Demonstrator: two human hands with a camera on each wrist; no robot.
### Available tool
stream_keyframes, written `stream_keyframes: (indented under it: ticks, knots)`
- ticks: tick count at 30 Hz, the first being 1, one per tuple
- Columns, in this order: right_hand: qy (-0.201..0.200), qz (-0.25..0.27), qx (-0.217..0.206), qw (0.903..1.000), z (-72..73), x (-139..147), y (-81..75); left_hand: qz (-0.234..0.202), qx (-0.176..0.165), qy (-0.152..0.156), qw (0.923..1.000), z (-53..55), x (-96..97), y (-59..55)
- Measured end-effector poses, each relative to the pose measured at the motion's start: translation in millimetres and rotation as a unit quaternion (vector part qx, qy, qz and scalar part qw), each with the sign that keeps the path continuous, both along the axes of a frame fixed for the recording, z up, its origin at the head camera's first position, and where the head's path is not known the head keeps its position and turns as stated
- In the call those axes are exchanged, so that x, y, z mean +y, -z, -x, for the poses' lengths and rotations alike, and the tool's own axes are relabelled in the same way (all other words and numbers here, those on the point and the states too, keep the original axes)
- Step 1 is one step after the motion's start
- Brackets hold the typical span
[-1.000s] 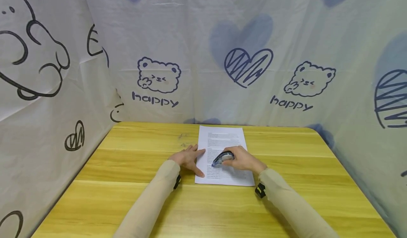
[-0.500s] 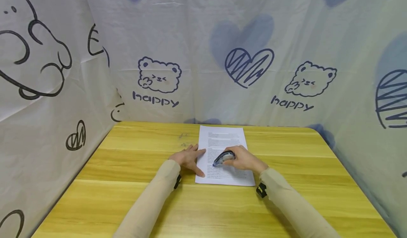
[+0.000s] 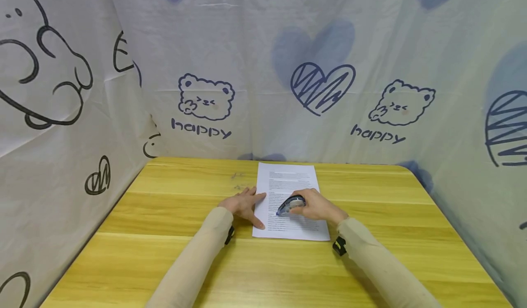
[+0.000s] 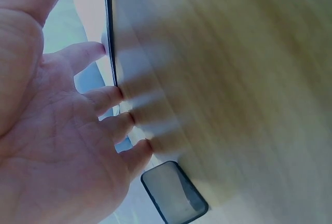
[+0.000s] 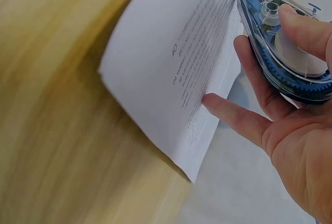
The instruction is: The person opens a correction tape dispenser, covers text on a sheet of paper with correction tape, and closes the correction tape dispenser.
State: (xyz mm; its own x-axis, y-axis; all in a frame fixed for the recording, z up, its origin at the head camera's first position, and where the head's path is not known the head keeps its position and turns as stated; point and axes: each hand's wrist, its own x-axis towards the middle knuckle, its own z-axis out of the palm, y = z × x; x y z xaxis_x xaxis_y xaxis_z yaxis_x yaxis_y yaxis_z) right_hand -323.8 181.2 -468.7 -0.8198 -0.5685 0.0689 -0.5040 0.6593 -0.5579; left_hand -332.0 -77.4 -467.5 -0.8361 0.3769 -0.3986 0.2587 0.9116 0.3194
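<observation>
A printed sheet of paper (image 3: 290, 232) lies on the wooden table. Over its left edge my left hand (image 3: 244, 206) is spread, thumb and index finger on the margin, the other fingers on the wood. In the left wrist view the palm of that hand (image 4: 62, 130) shows, fingers extended. My right hand (image 3: 317, 206) grips a correction tape dispenser (image 3: 293, 202), its tip down at the text left of the middle. The right wrist view shows the clear and blue dispenser (image 5: 298, 60) pinched under the thumb, with a white spool inside. My little finger (image 5: 228, 111) touches the paper there.
The yellow wooden table (image 3: 164, 253) extends around the paper. A white curtain (image 3: 263, 93) printed with bears and hearts encloses its back and sides. A dark-rimmed rectangular object (image 4: 175, 192) appears at the bottom of the left wrist view. Faint marks (image 3: 236, 176) show left of the sheet.
The correction tape dispenser and my right hand have shifted very slightly to the right along the text. My left hand stays in place on the paper's edge.
</observation>
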Motion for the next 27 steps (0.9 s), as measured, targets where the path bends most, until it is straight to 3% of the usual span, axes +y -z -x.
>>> stream_keyframes:
  ticks: [27]
  knots:
    - [-0.004, -0.006, 0.003, 1.0, -0.2, 16.2, 1.0, -0.006, -0.003, -0.004, 1.0, -2.6, -1.0, -1.1]
